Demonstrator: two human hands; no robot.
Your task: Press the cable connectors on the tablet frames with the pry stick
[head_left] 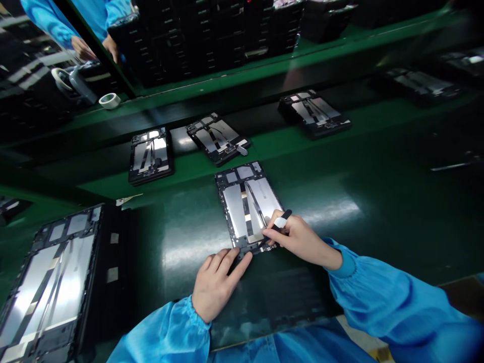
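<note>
An opened tablet back (247, 204) with silver battery cells and ribbon cables lies on the green bench in front of me. My left hand (216, 282) rests with fingers partly stretched, fingertips pressing the tablet's near edge. My right hand (298, 239) is closed in a pen-like pinch on a thin black tool (279, 223) with a white band. The tool's tip touches the tablet's lower right corner. Both arms wear blue sleeves.
Three more opened tablets (151, 154) (217, 136) (313, 113) lie on the dark conveyor strip beyond. A large opened tablet (49, 282) sits at the near left. A tape roll (109, 101) and another person's hands (83, 49) are at the far left, beside stacked black trays (212, 35).
</note>
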